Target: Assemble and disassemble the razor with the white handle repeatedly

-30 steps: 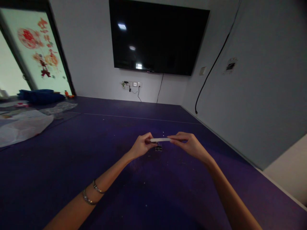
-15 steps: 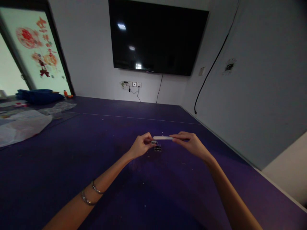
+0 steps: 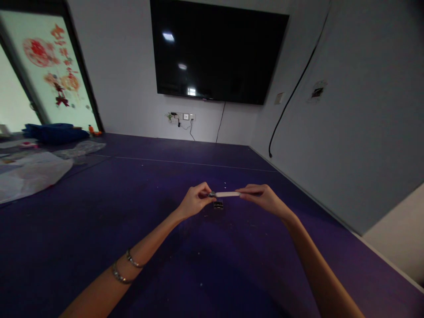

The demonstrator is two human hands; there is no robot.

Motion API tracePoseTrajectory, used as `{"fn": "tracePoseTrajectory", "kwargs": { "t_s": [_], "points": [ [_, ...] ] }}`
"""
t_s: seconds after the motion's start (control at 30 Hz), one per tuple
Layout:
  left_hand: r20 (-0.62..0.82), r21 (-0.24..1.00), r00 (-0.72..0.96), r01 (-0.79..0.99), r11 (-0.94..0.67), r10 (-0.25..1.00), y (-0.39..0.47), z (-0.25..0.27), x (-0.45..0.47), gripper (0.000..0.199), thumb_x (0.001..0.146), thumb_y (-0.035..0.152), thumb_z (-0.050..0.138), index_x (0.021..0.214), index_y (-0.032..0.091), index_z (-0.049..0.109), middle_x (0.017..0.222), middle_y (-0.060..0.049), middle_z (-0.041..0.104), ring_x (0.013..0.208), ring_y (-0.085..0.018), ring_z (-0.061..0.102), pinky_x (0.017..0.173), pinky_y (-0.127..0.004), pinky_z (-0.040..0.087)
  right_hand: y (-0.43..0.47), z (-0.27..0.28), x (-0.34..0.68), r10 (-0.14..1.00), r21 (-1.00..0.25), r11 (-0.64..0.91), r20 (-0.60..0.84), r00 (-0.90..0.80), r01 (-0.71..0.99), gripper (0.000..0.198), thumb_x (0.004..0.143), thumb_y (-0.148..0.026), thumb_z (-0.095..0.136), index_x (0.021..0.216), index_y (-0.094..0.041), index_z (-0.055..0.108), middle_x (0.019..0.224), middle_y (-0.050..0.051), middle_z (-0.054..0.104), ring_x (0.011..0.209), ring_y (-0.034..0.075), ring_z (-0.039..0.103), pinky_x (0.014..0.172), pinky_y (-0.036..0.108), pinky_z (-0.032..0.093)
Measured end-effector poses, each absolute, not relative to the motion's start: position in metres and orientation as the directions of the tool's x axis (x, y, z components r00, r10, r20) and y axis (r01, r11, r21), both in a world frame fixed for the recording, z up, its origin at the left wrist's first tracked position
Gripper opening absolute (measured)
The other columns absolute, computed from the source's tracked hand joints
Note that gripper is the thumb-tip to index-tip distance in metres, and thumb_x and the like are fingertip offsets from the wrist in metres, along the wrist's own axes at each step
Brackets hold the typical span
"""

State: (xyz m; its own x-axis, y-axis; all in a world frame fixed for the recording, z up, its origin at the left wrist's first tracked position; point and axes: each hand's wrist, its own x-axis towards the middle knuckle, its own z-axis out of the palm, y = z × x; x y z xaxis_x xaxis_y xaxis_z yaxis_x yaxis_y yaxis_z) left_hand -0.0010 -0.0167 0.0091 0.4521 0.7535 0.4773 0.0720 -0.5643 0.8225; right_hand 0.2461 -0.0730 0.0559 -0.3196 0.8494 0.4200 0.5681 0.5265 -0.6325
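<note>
My left hand [image 3: 194, 201] pinches a small silver metal piece [image 3: 212, 194] between thumb and fingers. A slim white stick [image 3: 228, 194] is held level by its right end in my right hand [image 3: 261, 198], thumb below and fingers above. The stick's left end meets the metal piece; whether it sits inside or only against it I cannot tell. Just below them, a small dark, partly clear item [image 3: 218, 205] lies on the purple surface [image 3: 212, 256]. Its kind is too small to make out.
Crumpled clear plastic [image 3: 36, 174] and a folded blue cloth [image 3: 54, 133] lie at the far left, near a small orange item [image 3: 94, 131]. Several white specks dot the surface. A black cable [image 3: 291, 99] hangs along the right wall. A large screen [image 3: 218, 53] is mounted ahead.
The white stick has dropped slightly and shifted right, so its left end now lines up with the metal piece instead of lying above it. My left hand has hardly moved.
</note>
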Motion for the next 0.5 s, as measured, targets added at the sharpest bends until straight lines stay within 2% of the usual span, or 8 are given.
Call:
{"fn": "tracePoseTrajectory", "kwargs": {
  "t_s": [0.27,0.4,0.5],
  "points": [
    [0.469,0.833,0.444,0.066,-0.55,0.763,-0.02,0.012,0.0,0.021,0.069,0.021,0.068,0.069,0.017,0.048,0.066,0.001,0.064,0.063,-0.013,0.062,0.057,-0.022,0.044,-0.072,0.056,0.246,0.854,-0.637,0.52,0.41,-0.321,0.569,0.029,0.079,-0.04,0.059,0.099,-0.023,0.071,0.082,0.005,0.068,0.072,0.016,0.059,0.062,0.027,0.045],
    [0.459,0.853,0.465,0.008,-0.522,0.757,-0.019,0.011,-0.001,0.022,0.07,0.022,0.068,0.071,0.017,0.047,0.08,-0.004,0.068,0.074,-0.015,0.064,0.065,-0.026,0.048,-0.068,0.05,0.251,0.882,-0.664,0.459,0.423,-0.21,0.59,0.029,0.078,-0.04,0.06,0.098,-0.023,0.071,0.091,0.006,0.07,0.083,0.02,0.063,0.073,0.032,0.048],
    [0.439,0.864,0.457,0.02,-0.502,0.774,-0.017,0.009,0.0,0.022,0.071,0.025,0.066,0.071,0.017,0.046,0.076,-0.003,0.067,0.067,-0.013,0.063,0.062,-0.025,0.047,-0.065,0.046,0.252,0.897,-0.697,0.433,0.396,-0.196,0.571,0.03,0.08,-0.039,0.057,0.102,-0.023,0.07,0.1,0.006,0.07,0.092,0.022,0.062,0.082,0.036,0.047]
  ]
}}
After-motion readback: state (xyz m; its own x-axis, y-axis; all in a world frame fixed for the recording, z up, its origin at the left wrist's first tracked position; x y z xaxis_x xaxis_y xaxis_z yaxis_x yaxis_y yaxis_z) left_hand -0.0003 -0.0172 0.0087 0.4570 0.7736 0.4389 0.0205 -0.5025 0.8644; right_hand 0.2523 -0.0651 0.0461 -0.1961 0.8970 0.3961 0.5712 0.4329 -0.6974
